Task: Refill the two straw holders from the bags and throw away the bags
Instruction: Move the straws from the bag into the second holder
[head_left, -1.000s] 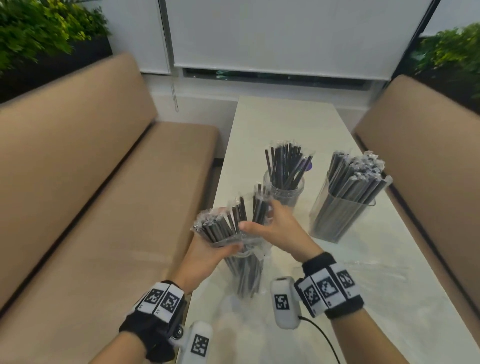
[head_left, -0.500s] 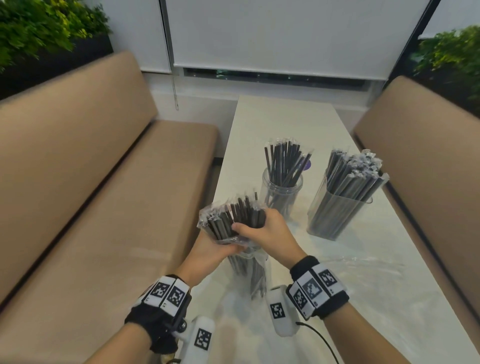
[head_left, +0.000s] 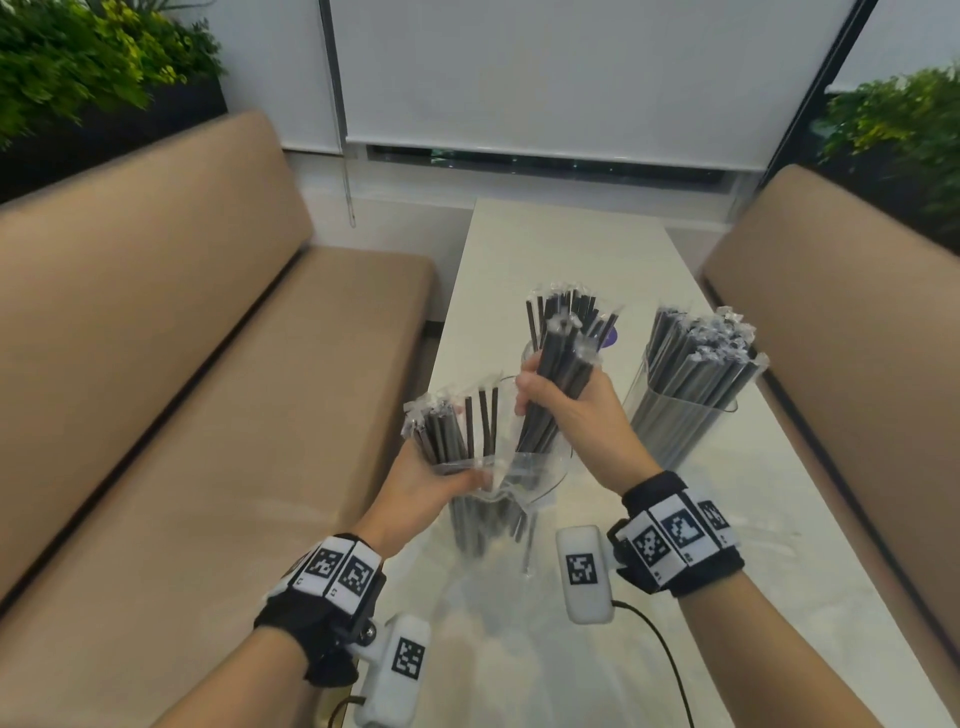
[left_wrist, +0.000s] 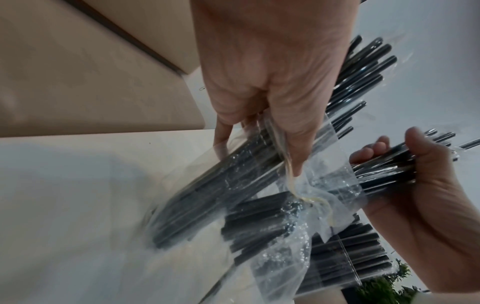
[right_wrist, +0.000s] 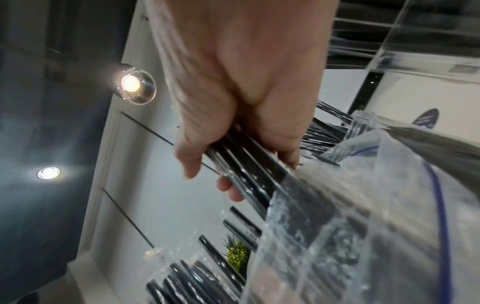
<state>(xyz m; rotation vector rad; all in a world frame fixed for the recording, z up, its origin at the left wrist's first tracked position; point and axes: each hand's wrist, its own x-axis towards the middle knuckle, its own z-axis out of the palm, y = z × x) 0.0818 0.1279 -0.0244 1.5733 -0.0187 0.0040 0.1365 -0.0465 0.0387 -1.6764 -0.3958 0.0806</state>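
Up close, black wrapped straws (head_left: 558, 384) gripped by right hand (head_left: 576, 415), left hand (head_left: 426, 483) clutching clear bag (head_left: 498, 499).

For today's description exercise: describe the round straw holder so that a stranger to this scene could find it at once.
Start at the long white table between the two tan benches. Two clear holders of black straws stand on it; the round straw holder is the narrow jar just behind the right hand. Its neighbour, the square straw holder, is wider and fuller.

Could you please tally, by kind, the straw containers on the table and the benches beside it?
Clear round straw holder: 1
Clear square straw holder: 1
Clear plastic bag of black wrapped straws: 1
Tan padded benches: 2
Total: 5
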